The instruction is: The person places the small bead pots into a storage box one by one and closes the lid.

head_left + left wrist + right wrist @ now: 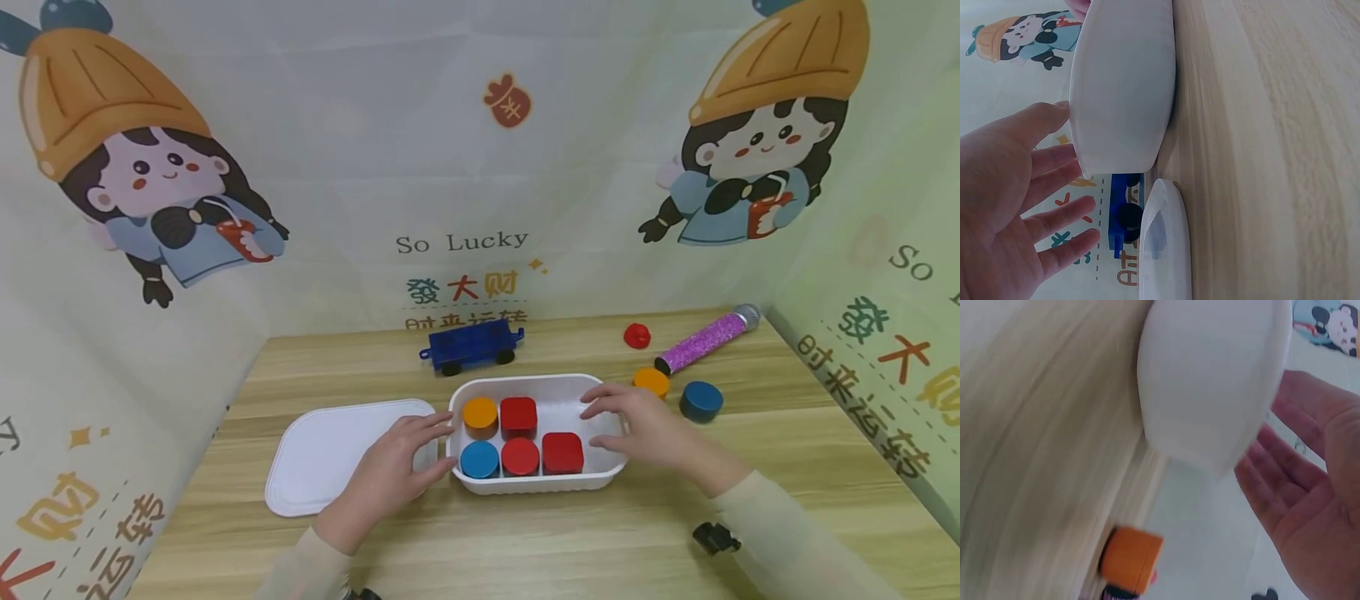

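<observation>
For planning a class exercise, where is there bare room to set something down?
Bare tabletop lies directly in front of the white box, and behind it between the blue cart and small red piece. Inside, there is space between the back red block and the right hand. Right of the box is crowded: orange block, dark blue block, microphone.

Both sleeved forearms (pixel 795 533) are extended forward; left hand (pixel 393 467) and right hand (pixel 651 425) are held apart, fingers (pixel 1065 214) relaxed.
</observation>
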`<state>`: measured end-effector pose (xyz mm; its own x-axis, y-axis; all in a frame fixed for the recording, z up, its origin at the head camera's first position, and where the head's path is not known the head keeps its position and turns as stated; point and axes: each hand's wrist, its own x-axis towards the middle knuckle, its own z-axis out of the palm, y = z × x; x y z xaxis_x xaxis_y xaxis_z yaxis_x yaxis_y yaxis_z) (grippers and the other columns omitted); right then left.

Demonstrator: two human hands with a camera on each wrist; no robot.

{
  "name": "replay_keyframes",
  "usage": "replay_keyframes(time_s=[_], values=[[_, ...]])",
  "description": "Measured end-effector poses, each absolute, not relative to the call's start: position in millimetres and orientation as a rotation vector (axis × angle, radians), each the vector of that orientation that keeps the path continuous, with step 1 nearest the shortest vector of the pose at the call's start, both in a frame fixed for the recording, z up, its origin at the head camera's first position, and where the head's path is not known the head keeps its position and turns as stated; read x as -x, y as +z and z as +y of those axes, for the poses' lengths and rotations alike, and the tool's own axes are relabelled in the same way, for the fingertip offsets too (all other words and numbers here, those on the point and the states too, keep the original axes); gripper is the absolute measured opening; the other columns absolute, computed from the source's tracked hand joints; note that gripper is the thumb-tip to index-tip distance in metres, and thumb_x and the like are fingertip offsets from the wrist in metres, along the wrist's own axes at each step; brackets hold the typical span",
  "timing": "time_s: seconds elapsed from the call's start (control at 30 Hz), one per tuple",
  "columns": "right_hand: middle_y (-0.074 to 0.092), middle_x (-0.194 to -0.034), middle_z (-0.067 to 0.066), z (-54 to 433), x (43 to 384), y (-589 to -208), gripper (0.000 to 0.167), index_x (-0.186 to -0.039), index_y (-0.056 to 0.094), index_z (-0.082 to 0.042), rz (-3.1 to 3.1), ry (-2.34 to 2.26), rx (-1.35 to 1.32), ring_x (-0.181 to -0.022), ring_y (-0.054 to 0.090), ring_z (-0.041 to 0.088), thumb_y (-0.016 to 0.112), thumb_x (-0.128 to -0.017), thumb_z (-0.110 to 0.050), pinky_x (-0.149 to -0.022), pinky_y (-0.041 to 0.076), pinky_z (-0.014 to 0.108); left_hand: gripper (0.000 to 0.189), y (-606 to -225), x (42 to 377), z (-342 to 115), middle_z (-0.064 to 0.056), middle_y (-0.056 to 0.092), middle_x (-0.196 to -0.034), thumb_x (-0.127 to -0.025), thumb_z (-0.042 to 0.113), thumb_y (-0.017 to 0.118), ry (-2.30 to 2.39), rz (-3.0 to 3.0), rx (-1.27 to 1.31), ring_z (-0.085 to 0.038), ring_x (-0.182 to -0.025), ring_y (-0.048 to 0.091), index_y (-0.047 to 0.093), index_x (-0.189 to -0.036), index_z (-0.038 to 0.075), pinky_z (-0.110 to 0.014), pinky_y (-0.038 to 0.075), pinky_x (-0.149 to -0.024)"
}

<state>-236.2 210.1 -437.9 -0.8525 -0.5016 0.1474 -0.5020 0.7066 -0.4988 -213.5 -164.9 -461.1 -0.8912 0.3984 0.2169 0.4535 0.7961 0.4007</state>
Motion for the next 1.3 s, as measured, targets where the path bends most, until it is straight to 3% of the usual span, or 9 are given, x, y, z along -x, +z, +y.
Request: replay_keyframes(time_s=[0.27, 0.53, 0.83, 1.1, 1.3], values=[[0.071, -0.124, 0.015, 246, 249, -432, 0.025, -0.109, 0.078, -0.006, -2.752, 0.847, -0.774, -0.118, 0.067, 0.038, 0.084, -0.085, -0.007, -0.097, 0.059, 0.052, 0.046, -461, 213, -164, 0.003, 0.062, -0.147, -0.091, 0.036, 0.079, -0.686, -2.856, 0.670, -0.024, -0.132, 0.058, 0.072, -0.132, 0.015, -0.049, 0.051, -0.111], [0.064, -0.134, 0.028, 273, 264, -437, 0.026, -0.113, 0.075, 0.001, -2.848, 0.708, -0.644, -0.125, 0.059, 0.050, 0.079, -0.089, -0.007, -0.107, 0.049, 0.064, 0.046, -461, 213, -163, 0.003, 0.061, -0.148, -0.092, 0.037, 0.079, -0.669, -2.868, 0.669, -0.024, -0.132, 0.058, 0.072, -0.132, 0.016, -0.049, 0.051, -0.111], [0.062, -0.134, 0.033, 286, 275, -449, 0.029, -0.113, 0.072, 0.006, -2.856, 0.683, -0.646, -0.129, 0.053, 0.056, 0.079, -0.088, -0.007, -0.112, 0.041, 0.068, 0.046, -461, 210, -167, 0.003, 0.063, -0.147, -0.091, 0.036, 0.080, -0.658, -2.855, 0.676, -0.024, -0.132, 0.059, 0.072, -0.132, 0.016, -0.048, 0.051, -0.111], [0.065, -0.128, 0.032, 292, 281, -453, 0.025, -0.109, 0.073, 0.004, -2.858, 0.663, -0.674, -0.122, 0.060, 0.052, 0.081, -0.086, -0.006, -0.108, 0.048, 0.064, 0.046, -462, 212, -167, 0.003, 0.063, -0.146, -0.091, 0.036, 0.080, -0.656, -2.831, 0.693, -0.023, -0.131, 0.059, 0.072, -0.132, 0.016, -0.048, 0.052, -0.110], [0.067, -0.125, 0.032, 294, 286, -455, 0.024, -0.107, 0.074, 0.004, -2.866, 0.666, -0.687, -0.122, 0.059, 0.053, 0.081, -0.085, -0.005, -0.109, 0.046, 0.065, 0.047, -466, 214, -167, 0.003, 0.063, -0.147, -0.091, 0.036, 0.079, -0.663, -2.821, 0.705, -0.023, -0.131, 0.059, 0.072, -0.132, 0.015, -0.048, 0.052, -0.110]])
